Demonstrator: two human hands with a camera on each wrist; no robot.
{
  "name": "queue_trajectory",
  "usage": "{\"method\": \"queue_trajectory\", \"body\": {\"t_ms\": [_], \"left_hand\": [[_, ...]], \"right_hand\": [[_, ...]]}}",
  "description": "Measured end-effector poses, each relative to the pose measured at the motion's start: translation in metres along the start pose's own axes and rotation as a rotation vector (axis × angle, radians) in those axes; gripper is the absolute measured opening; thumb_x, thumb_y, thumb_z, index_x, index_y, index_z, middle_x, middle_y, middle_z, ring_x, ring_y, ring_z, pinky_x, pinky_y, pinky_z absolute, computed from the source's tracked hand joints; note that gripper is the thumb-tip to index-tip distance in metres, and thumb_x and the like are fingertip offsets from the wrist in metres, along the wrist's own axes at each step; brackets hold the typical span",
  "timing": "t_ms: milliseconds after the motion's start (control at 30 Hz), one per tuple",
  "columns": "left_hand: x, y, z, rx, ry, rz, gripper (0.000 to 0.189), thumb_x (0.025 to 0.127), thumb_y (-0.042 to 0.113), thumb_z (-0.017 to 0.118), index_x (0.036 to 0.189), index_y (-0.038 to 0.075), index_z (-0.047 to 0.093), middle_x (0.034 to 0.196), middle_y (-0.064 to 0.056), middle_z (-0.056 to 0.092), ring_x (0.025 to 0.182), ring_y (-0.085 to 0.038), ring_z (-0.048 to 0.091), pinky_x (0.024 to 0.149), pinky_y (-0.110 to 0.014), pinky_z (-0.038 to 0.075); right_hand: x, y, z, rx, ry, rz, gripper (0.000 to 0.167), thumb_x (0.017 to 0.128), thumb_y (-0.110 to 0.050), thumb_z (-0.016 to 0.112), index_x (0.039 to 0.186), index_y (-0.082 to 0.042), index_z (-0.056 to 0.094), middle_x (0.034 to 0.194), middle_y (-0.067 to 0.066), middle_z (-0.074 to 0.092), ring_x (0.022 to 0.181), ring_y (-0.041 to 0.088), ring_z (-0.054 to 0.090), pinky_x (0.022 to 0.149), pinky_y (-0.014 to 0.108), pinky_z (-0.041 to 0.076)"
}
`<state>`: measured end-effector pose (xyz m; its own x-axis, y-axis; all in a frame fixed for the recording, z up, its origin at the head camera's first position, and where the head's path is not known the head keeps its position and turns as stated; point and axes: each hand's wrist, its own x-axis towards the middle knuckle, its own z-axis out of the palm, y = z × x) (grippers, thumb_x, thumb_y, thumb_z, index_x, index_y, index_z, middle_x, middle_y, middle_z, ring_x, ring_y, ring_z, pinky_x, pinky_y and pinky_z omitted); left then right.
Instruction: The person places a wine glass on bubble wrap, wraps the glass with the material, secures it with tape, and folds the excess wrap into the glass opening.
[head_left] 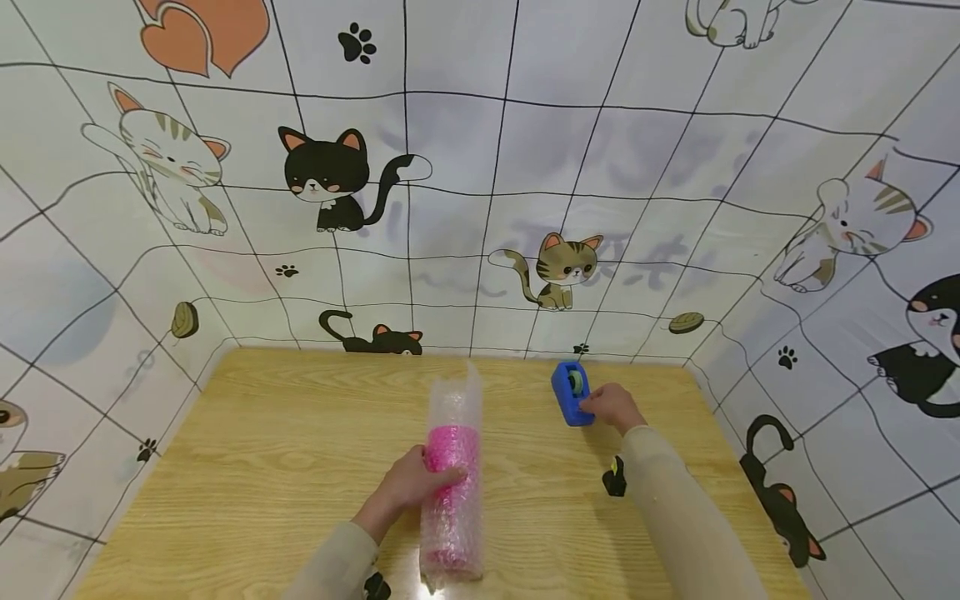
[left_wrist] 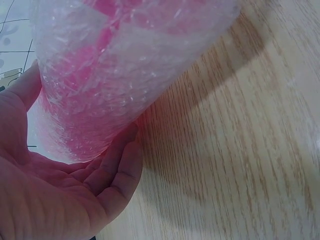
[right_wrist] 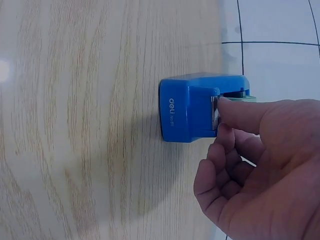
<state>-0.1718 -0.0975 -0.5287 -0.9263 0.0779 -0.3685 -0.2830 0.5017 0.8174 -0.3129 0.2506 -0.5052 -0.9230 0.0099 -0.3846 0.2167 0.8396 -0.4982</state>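
Roll (head_left: 454,446) is laid on table (head_left: 300,433), gripped by left hand (head_left: 416,483), presumably against rolling | dispenser (right_wrist: 197,107) is set to its right, within reach | tape (head_left: 576,383) is apparently pinched at cutter (right_wrist: 215,112) by right hand (head_left: 617,407) | hands are apart

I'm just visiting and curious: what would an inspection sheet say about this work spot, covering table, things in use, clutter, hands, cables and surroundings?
Surface: table with wood grain.
Job's things: pink bundle in clear bubble wrap, lying flat; blue tape dispenser to its right.
Clutter: nothing seen.
Left hand: grips the bundle.
Right hand: thumb and fingertips at the dispenser's cutting edge; whether they pinch tape is unclear.
Cables: nothing seen.
Surroundings: white backdrop with black grid lines and cartoon cats, behind and at both sides.
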Motion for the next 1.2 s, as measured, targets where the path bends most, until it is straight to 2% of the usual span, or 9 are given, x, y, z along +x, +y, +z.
{"method": "queue_trajectory", "body": {"t_ms": [67,167,267,367,500,700,867,1000,1200], "left_hand": [[0.000,0.000,0.000,0.000,-0.003,-0.002,0.090,0.079,0.051,0.076,0.134,-0.012,0.042,0.122,-0.025,0.059,0.105,-0.033,0.062,0.088,-0.050,0.055],[0.000,0.000,0.000,0.003,-0.003,0.001,0.089,0.079,0.050,0.076,0.134,-0.012,0.042,0.121,-0.025,0.060,0.104,-0.033,0.062,0.087,-0.049,0.055],[-0.001,-0.001,0.000,-0.002,-0.001,0.009,0.087,0.080,0.049,0.076,0.133,-0.012,0.043,0.119,-0.024,0.060,0.102,-0.032,0.063,0.086,-0.049,0.055],[-0.001,-0.001,0.001,-0.008,-0.001,0.010,0.087,0.079,0.049,0.076,0.132,-0.012,0.044,0.118,-0.023,0.061,0.102,-0.032,0.063,0.086,-0.048,0.056],[-0.001,-0.001,0.002,-0.008,-0.002,0.017,0.086,0.080,0.048,0.076,0.132,-0.013,0.043,0.117,-0.024,0.061,0.100,-0.032,0.063,0.084,-0.047,0.056],[-0.002,0.000,0.002,-0.017,-0.004,0.013,0.087,0.080,0.048,0.076,0.133,-0.013,0.043,0.119,-0.023,0.060,0.101,-0.031,0.063,0.085,-0.047,0.056],[-0.002,0.002,0.001,-0.010,0.000,0.003,0.087,0.079,0.049,0.076,0.132,-0.012,0.043,0.117,-0.023,0.061,0.100,-0.030,0.063,0.084,-0.047,0.056],[-0.002,0.002,0.000,-0.009,0.005,0.000,0.087,0.079,0.049,0.076,0.132,-0.012,0.044,0.117,-0.022,0.061,0.099,-0.030,0.063,0.084,-0.047,0.056],[-0.002,0.001,0.001,-0.010,0.006,-0.006,0.088,0.079,0.050,0.076,0.133,-0.011,0.043,0.119,-0.023,0.061,0.101,-0.031,0.063,0.085,-0.048,0.056]], "right_hand": [[-0.001,-0.001,-0.001,0.015,-0.007,0.016,0.039,0.095,-0.022,0.059,0.119,0.009,0.063,0.115,0.024,0.066,0.098,0.031,0.061,0.083,0.042,0.054],[0.000,-0.001,0.000,0.033,-0.013,0.032,0.037,0.096,-0.023,0.058,0.117,0.006,0.065,0.091,0.013,0.065,0.083,0.022,0.058,0.072,0.033,0.051],[0.002,0.001,0.000,0.052,-0.015,0.031,0.031,0.096,-0.022,0.057,0.109,0.004,0.069,0.068,0.000,0.051,0.068,0.015,0.051,0.063,0.026,0.045],[0.004,0.003,0.001,0.076,-0.016,0.036,0.027,0.096,-0.021,0.056,0.098,0.003,0.070,0.057,-0.004,0.043,0.057,0.012,0.044,0.056,0.025,0.040],[0.007,0.005,0.001,0.109,-0.016,0.054,0.027,0.095,-0.020,0.058,0.095,0.004,0.070,0.056,-0.003,0.050,0.050,0.010,0.044,0.055,0.026,0.044],[0.005,0.004,-0.001,0.180,-0.025,0.076,0.027,0.094,-0.017,0.058,0.104,0.007,0.066,0.077,0.006,0.065,0.061,0.012,0.058,0.067,0.031,0.056],[0.002,0.000,-0.005,0.290,-0.048,0.087,0.021,0.096,-0.015,0.055,0.097,0.005,0.060,0.079,0.005,0.061,0.072,0.015,0.064,0.073,0.033,0.059],[0.001,-0.003,-0.006,0.321,-0.087,0.090,0.021,0.098,-0.016,0.053,0.087,0.001,0.057,0.071,0.000,0.054,0.068,0.014,0.058,0.069,0.031,0.056],[-0.002,-0.008,-0.007,0.289,-0.147,0.102,0.029,0.100,-0.017,0.048,0.073,-0.009,0.051,0.064,-0.003,0.047,0.064,0.014,0.051,0.073,0.036,0.053]]}}
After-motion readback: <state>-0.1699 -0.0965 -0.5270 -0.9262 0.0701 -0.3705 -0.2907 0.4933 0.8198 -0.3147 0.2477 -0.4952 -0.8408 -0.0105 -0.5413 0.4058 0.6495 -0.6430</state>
